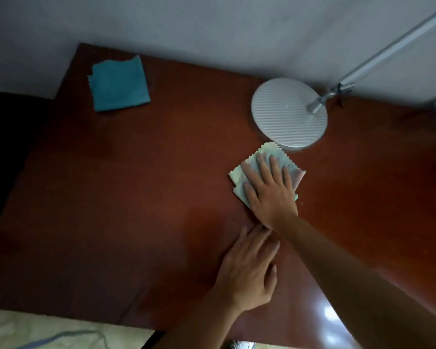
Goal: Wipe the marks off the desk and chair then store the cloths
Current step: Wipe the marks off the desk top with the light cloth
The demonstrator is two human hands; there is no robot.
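My right hand (269, 187) lies flat, fingers straight, pressing a pale folded cloth (291, 164) with zigzag edges onto the reddish-brown desk (141, 187), just in front of the lamp base. My left hand (249, 270) rests flat on the desk surface below and slightly left of the right hand, holding nothing. A folded teal cloth (119, 84) lies alone at the far left corner of the desk. No chair is in view.
A round white ribbed lamp base (288, 113) with a slanted metal pole (378, 54) stands at the back right, touching distance from the pale cloth. A grey wall (212, 26) runs behind the desk. Light floor (48, 331) shows below the front edge.
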